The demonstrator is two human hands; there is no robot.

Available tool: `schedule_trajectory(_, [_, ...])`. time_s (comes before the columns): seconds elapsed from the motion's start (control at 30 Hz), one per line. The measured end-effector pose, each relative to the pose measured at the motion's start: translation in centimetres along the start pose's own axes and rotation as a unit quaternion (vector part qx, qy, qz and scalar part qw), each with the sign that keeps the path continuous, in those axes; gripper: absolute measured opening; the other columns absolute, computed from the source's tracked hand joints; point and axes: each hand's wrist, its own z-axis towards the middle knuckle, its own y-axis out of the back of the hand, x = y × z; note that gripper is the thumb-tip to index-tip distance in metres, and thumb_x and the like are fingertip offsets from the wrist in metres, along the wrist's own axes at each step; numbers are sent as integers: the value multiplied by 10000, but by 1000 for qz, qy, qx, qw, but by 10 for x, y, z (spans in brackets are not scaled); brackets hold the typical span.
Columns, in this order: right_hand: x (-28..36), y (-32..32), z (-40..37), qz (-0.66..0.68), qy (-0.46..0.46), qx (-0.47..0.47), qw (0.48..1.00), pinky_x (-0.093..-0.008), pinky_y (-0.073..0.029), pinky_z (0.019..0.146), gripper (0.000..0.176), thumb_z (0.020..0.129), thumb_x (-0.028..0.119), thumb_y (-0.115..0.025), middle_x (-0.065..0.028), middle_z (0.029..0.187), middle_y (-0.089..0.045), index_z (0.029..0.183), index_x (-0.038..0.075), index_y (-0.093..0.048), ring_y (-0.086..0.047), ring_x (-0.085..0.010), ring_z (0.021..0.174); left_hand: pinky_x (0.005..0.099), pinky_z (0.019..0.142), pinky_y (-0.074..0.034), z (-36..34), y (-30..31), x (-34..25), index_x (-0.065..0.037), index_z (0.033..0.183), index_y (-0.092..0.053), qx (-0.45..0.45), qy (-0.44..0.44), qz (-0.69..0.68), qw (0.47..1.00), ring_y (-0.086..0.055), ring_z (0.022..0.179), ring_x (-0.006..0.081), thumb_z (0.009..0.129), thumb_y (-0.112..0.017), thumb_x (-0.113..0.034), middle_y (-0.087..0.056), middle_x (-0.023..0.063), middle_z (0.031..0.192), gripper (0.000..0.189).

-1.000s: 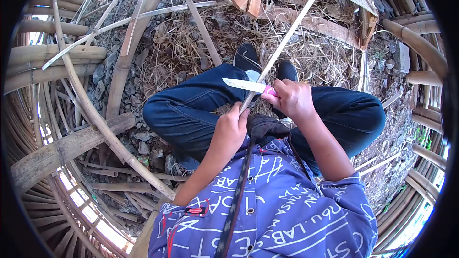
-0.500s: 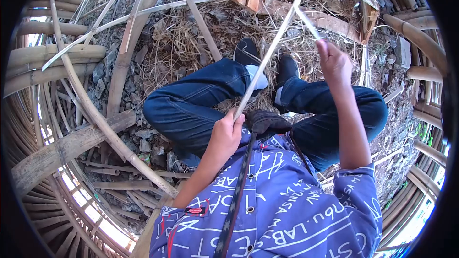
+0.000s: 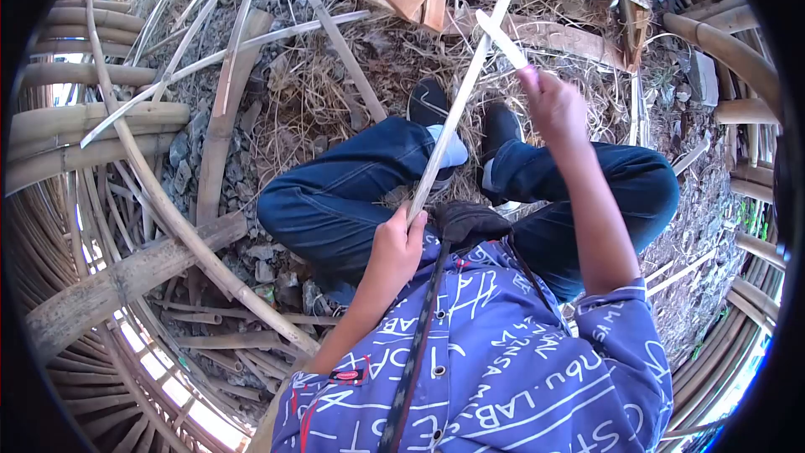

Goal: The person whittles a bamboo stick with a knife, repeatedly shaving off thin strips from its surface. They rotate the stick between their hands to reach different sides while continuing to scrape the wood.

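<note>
My left hand (image 3: 398, 243) is closed round the near end of a long pale bamboo strip (image 3: 459, 105), close to my waist. The strip slants up and away between my feet, its far end reaching the top of the view. In my right hand (image 3: 558, 111) is a knife (image 3: 506, 42) with a pinkish handle, the fingers wrapped round it. Its bright blade points up and left and overlaps the far part of the strip. The right hand is slightly blurred.
Bent bamboo poles (image 3: 168, 210) and a thick bamboo piece (image 3: 126, 277) lie at my left. Wooden planks (image 3: 570, 38) stand beyond my feet, over ground strewn with dry shavings (image 3: 310, 92) and stones. Stacked bamboo poles (image 3: 738, 42) rise at the right.
My right hand with the knife has moved left and slightly nearer, bringing the blade across the strip. The left hand keeps its hold, with the strip tilted a little differently.
</note>
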Motion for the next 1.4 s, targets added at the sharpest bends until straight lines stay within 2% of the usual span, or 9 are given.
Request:
schedule_trajectory(0.03, [-1, 13, 10, 4, -15, -10, 1000, -421, -459, 446, 407, 889, 410, -559, -132, 524, -563, 673, 68, -608, -582, -319, 478, 410, 517, -428, 0, -1, 3, 49, 995, -550, 0, -7, 0, 1000, -607, 605, 383, 916, -524, -156, -545, 240, 618, 222])
schedule_trajectory(0.1, [25, 26, -6, 27, 39, 18, 999, -411, -470, 467, 400, 878, 431, -562, -121, 545, -573, 690, 84, -622, -586, -316, 496, 311, 531, -408, 2, -1, 8, 18, 887, -558, -14, -5, -19, 1000, -479, 543, 143, 928, -524, -211, -530, 113, 612, 236])
schedule_trajectory(0.23, [55, 3, -54, 77, 225, 123, 963, -388, -446, 436, 441, 818, 473, -612, -101, 502, -542, 583, 107, -536, -572, -284, 455, 314, 536, -410, 4, 0, 6, 14, 920, -544, -11, 2, 11, 1000, -490, 556, 142, 918, -547, -213, -536, 118, 616, 227])
schedule_trajectory(0.47, [26, 9, -19, 7, 16, 70, 997, -419, -474, 456, 473, 859, 506, -538, -133, 536, -579, 645, 90, -606, -600, -325, 501, 302, 537, -413, 2, -6, 18, 21, 936, -536, -58, -34, -12, 998, -495, 577, 123, 886, -598, -229, -535, 93, 625, 263])
schedule_trajectory(0.67, [43, 14, -49, 67, 72, 109, 989, -435, -463, 467, 455, 855, 475, -563, -132, 539, -576, 621, 86, -585, -600, -321, 513, 287, 519, -400, -4, 6, 26, 14, 926, -539, -8, 23, 0, 1000, -469, 571, 103, 890, -596, -244, -536, 93, 620, 266])
schedule_trajectory(0.73, [52, 13, -55, 80, 84, 137, 984, -429, -464, 464, 467, 862, 484, -546, -124, 535, -576, 606, 94, -571, -597, -316, 506, 420, 535, -445, -7, 7, 24, 18, 881, -544, -27, -2, 46, 999, -611, 633, 403, 900, -573, -255, -571, 221, 622, 275])
schedule_trajectory(0.93, [-2, -2, 1, -99, 57, -18, 993, -394, -443, 377, 515, 896, 532, -464, -99, 491, -559, 630, 108, -587, -562, -295, 410, 458, 511, -423, -14, 4, 18, 15, 845, -553, -57, -44, 89, 993, -582, 610, 423, 912, -553, -232, -552, 240, 608, 256])
schedule_trajectory(1.23, [1, 30, 28, -101, 114, 61, 986, -425, -467, 477, 537, 869, 578, -479, -129, 548, -578, 661, 97, -596, -601, -321, 515, 474, 524, -416, -11, 4, 17, 17, 833, -548, -56, -18, 91, 994, -580, 632, 430, 918, -538, -237, -547, 254, 621, 268])
schedule_trajectory(1.4, [-16, 37, 50, -71, 51, -16, 996, -424, -469, 470, 532, 875, 563, -479, -125, 549, -591, 674, 92, -623, -613, -307, 521, 485, 546, -424, -9, 7, 5, 10, 862, -543, -64, -39, 93, 993, -590, 658, 427, 916, -535, -231, -567, 255, 653, 246])
